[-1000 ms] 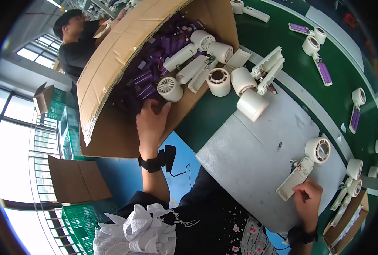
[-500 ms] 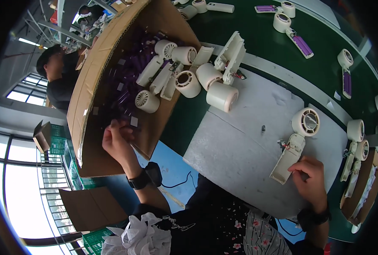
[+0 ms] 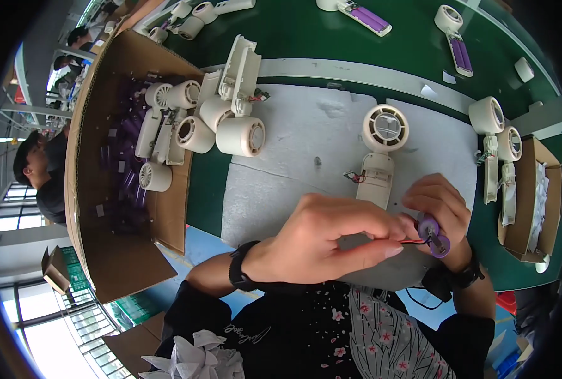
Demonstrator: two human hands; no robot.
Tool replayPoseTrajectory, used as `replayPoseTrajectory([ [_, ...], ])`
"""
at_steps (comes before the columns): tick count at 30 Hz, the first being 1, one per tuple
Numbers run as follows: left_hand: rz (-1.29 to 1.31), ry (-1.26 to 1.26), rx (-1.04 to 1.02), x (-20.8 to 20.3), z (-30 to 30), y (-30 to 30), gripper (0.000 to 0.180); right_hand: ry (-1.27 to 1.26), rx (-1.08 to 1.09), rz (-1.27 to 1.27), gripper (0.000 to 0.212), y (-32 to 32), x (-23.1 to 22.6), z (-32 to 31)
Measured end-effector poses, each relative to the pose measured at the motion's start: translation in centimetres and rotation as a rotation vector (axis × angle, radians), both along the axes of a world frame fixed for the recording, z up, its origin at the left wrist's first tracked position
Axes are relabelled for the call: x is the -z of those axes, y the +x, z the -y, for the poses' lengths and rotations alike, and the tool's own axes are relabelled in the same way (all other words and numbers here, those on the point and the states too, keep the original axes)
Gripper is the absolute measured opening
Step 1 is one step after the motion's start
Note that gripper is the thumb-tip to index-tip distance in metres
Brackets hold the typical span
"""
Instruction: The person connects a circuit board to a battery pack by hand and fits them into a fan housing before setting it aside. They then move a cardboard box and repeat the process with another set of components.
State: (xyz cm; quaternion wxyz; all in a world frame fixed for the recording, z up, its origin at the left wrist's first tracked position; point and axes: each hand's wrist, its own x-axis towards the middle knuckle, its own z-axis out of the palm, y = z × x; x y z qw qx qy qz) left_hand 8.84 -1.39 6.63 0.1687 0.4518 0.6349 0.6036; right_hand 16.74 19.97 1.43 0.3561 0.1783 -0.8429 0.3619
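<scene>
My right hand (image 3: 444,201) is wrapped round a purple battery pack (image 3: 428,225), made of two cells with their metal ends toward me. Red and black wires (image 3: 412,242) come off the pack, and my left hand (image 3: 312,237) pinches at them between thumb and forefinger. Just beyond both hands lies a cream handheld fan (image 3: 377,128) with its round head at the far end. Its open handle shell (image 3: 376,183) points toward me, partly hidden by my fingers, and a small circuit board with wires (image 3: 354,177) sticks out at its left.
A cardboard box (image 3: 167,237) on the left holds purple battery packs (image 3: 129,136) and fan bodies (image 3: 192,134). More fan bodies (image 3: 241,136) lie beside a white foam mat (image 3: 281,183). Fans with purple cells (image 3: 460,54) lie on the green bench; a smaller box (image 3: 515,234) stands right.
My left hand has come out of the box to the middle, now at the battery wires. My right hand has left the fan handle and holds the battery pack. The view has turned rightward.
</scene>
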Motion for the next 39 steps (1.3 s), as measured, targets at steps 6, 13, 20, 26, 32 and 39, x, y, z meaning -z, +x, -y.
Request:
replayPoseTrajectory([
  [6, -0.274, -0.142, -0.069, 2.8, -1.1, -3.9, 0.029, -0.176, -0.044, 0.338, 0.035, 1.6, 1.9, -1.5],
  [13, -0.135, -0.404, 0.006, 4.8, -3.1, -4.0, 0.041, -0.864, 0.148, 0.483, 0.027, 0.9, 1.5, -0.3],
  [20, 0.039, -0.462, 0.066, 5.4, -4.4, -5.2, 0.035, -1.009, 0.070, 0.520, 0.020, 0.4, 1.5, -0.6],
  [26, -0.067, -0.280, 0.138, 6.5, -3.6, -6.1, 0.027, -0.624, 0.054, 0.419, 0.023, 0.6, 2.3, -1.3],
  [32, -0.052, -0.178, 0.133, 7.3, -3.5, -5.9, 0.026, -0.147, -0.052, 0.343, 0.032, -1.1, 1.6, -0.3],
  [39, 0.066, -0.184, 0.104, 7.1, -3.6, -5.2, 0.026, -0.018, -0.011, 0.381, 0.035, -1.1, 1.8, 0.2],
])
